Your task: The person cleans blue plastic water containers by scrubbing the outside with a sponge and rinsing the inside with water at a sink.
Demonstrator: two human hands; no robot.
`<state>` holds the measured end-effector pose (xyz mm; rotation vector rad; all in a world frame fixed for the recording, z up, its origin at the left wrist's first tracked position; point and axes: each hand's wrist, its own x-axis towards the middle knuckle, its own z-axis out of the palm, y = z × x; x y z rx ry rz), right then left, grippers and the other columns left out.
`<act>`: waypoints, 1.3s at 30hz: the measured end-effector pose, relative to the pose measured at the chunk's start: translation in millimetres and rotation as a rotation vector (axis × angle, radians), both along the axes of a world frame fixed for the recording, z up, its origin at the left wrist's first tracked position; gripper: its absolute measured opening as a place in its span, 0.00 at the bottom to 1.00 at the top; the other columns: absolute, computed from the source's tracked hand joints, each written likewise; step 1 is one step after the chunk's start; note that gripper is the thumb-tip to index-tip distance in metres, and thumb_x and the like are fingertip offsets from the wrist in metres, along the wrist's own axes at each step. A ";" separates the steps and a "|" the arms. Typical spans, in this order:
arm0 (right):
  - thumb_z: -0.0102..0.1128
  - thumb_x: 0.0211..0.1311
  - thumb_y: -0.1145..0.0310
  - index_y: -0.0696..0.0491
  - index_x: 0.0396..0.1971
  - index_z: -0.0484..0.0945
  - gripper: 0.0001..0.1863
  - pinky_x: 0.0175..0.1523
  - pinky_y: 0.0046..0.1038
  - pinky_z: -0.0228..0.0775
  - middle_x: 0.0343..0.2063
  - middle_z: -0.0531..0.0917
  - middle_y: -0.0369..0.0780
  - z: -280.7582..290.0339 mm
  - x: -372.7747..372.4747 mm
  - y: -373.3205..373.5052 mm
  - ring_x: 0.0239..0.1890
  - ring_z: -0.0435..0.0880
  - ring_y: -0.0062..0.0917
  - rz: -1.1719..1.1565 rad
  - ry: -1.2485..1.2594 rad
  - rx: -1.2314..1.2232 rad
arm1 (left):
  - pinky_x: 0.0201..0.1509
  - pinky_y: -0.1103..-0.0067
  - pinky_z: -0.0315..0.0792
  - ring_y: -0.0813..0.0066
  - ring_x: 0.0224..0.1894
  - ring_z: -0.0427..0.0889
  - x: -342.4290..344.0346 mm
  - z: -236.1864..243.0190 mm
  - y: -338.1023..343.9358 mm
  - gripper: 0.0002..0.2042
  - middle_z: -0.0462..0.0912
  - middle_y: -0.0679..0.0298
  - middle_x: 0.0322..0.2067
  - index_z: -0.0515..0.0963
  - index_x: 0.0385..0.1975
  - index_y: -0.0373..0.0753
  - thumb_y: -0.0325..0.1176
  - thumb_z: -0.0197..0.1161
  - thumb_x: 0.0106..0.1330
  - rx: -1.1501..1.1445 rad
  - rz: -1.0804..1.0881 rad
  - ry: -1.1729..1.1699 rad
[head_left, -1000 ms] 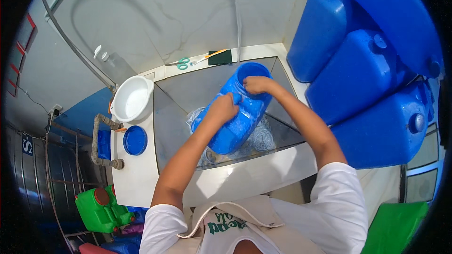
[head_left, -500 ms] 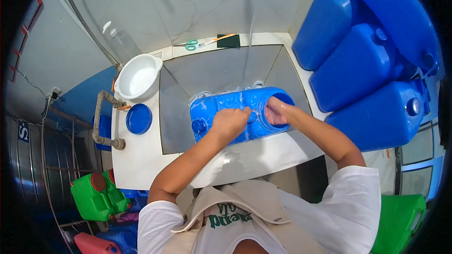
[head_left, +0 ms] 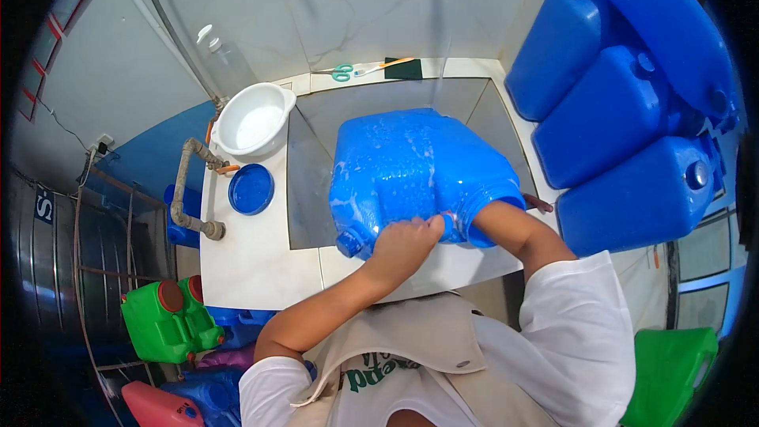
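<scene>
A wet blue jug point(head_left: 387, 158), streaked with suds, lies on its side over the grey sink point(head_left: 308, 190), its wide round mouth facing right and down. My left hand point(head_left: 407, 249) is closed on its handle, low on the near side. My right forearm point(head_left: 522, 229) reaches into the mouth, hiding that hand's fingers. A loose blue lid point(head_left: 251, 186) lies on the white counter to the left.
White basin point(head_left: 249, 119), clear bottle point(head_left: 225, 59), scissors point(head_left: 341, 72), toothbrush point(head_left: 371, 69) and dark green pad point(head_left: 403, 71) sit around the rim. Several blue jugs point(head_left: 593, 111) line the right; green jugs point(head_left: 158, 320) sit lower left. A pipe point(head_left: 182, 190) juts at left.
The jug has turned from upright-slanting to lying sideways, then risen and rolled toward me. My right arm has gone deeper into its mouth; my left hand has moved lower and right.
</scene>
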<state>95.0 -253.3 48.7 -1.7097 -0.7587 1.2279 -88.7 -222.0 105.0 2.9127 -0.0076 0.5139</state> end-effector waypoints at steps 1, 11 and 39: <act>0.40 0.63 0.56 0.53 0.38 0.78 0.20 0.48 0.34 0.72 0.39 0.81 0.42 3.1 12.4 3.8 0.41 0.79 0.29 0.105 -0.221 -0.084 | 0.15 0.73 0.70 0.65 0.14 0.77 2.4 -1.0 0.4 0.02 0.74 0.60 0.14 0.69 0.26 0.39 0.29 0.53 0.56 -0.010 -0.008 -0.020; 0.43 0.62 0.57 0.53 0.40 0.78 0.19 0.49 0.34 0.71 0.40 0.80 0.43 64.9 71.3 120.2 0.42 0.79 0.30 0.168 -1.081 0.073 | 0.13 0.78 0.69 0.71 0.13 0.77 -19.0 38.4 13.5 0.06 0.74 0.65 0.13 0.69 0.25 0.41 0.34 0.53 0.60 0.095 -0.068 -0.050; 0.49 0.58 0.60 0.54 0.44 0.77 0.18 0.50 0.33 0.70 0.44 0.79 0.45 3.1 93.0 33.6 0.45 0.79 0.32 1.226 -1.317 -0.754 | 0.29 0.61 0.74 0.50 0.26 0.80 57.0 -20.4 74.9 0.13 0.79 0.49 0.22 0.71 0.33 0.35 0.34 0.63 0.51 -0.252 0.329 0.157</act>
